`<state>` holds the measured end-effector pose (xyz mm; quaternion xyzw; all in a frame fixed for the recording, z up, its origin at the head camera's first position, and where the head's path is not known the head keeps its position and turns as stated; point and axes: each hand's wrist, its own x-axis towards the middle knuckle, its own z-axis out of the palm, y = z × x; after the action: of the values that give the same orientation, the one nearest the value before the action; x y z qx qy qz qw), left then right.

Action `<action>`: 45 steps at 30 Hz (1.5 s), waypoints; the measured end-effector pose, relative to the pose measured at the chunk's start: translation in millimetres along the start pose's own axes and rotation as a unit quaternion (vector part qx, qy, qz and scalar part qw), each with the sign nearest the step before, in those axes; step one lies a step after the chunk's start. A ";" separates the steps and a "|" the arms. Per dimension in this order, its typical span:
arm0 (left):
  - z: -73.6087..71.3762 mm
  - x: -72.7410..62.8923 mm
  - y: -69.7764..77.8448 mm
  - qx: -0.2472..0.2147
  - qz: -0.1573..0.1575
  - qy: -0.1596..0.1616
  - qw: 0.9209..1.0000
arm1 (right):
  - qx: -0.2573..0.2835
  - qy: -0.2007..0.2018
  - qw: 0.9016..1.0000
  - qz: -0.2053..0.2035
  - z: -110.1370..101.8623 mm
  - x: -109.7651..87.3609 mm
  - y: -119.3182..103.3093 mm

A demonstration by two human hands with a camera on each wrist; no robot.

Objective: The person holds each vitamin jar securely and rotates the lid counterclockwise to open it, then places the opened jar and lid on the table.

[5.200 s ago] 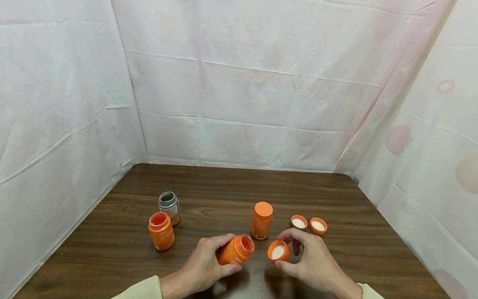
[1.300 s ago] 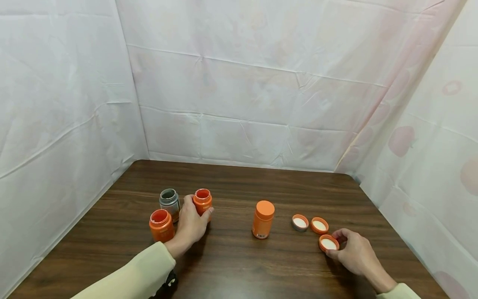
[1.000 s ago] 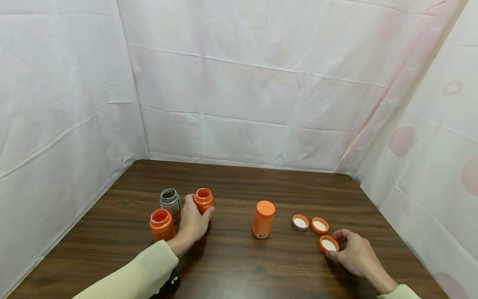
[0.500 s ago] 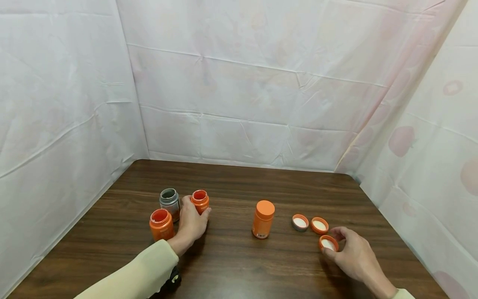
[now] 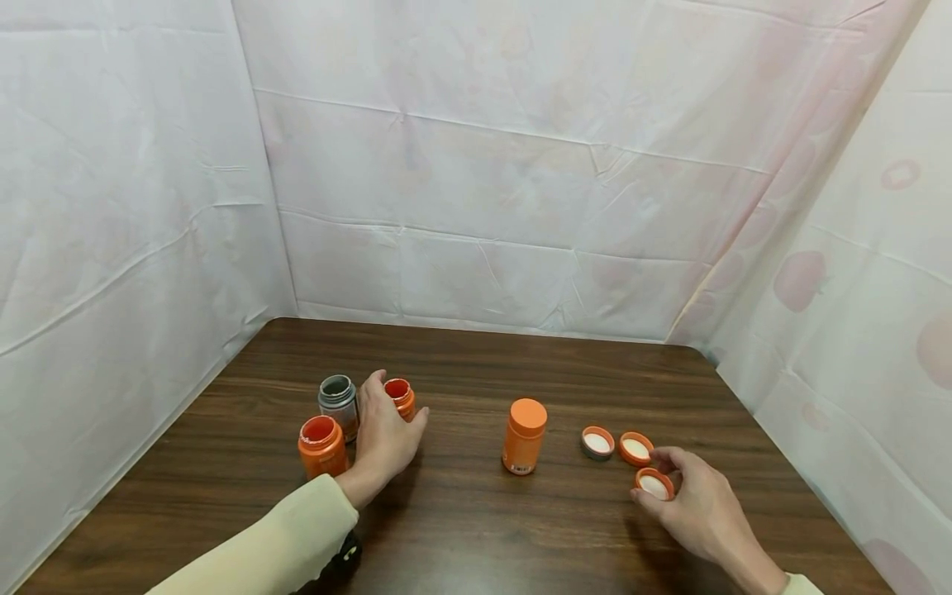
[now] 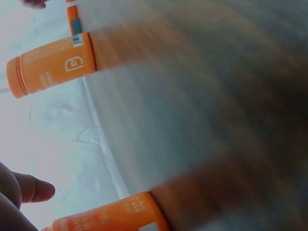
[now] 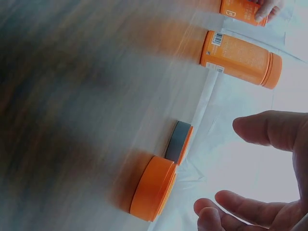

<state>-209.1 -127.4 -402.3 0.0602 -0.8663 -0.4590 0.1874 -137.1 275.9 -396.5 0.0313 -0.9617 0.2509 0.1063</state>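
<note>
In the head view my left hand [image 5: 388, 434] is spread around an uncapped orange jar [image 5: 404, 400], partly hidden behind it. The left wrist view shows the thumb [image 6: 36, 188] clear of that jar. To its left stand a grey uncapped jar [image 5: 339, 409] and another uncapped orange jar [image 5: 322, 450]. My right hand [image 5: 702, 506] hovers around an orange cap [image 5: 654, 484] lying inside up, white liner showing. Its thumb and fingers stand apart from the cap in the right wrist view. Beside it lie another orange cap [image 5: 636, 448] and a grey-sided cap [image 5: 597, 444].
A capped orange jar [image 5: 524, 438] stands mid-table between the hands. The dark wooden table [image 5: 476, 529] is bordered by pale cloth [image 5: 483, 182] at the back and both sides.
Earlier, the left hand held the orange jar and the right hand a cap near the front. Jar and cap were set down beside the others; both hands have since loosened off them.
</note>
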 end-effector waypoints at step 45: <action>11.2 -38.9 20.8 0.085 0.293 -0.041 0.952 | -0.049 0.068 0.981 -0.175 24.2 -23.9 -42.7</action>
<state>-176.1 -96.1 -401.4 -0.1990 -0.8886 -0.3108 0.2724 -113.6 227.0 -402.1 0.1770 -0.9429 0.1824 0.2151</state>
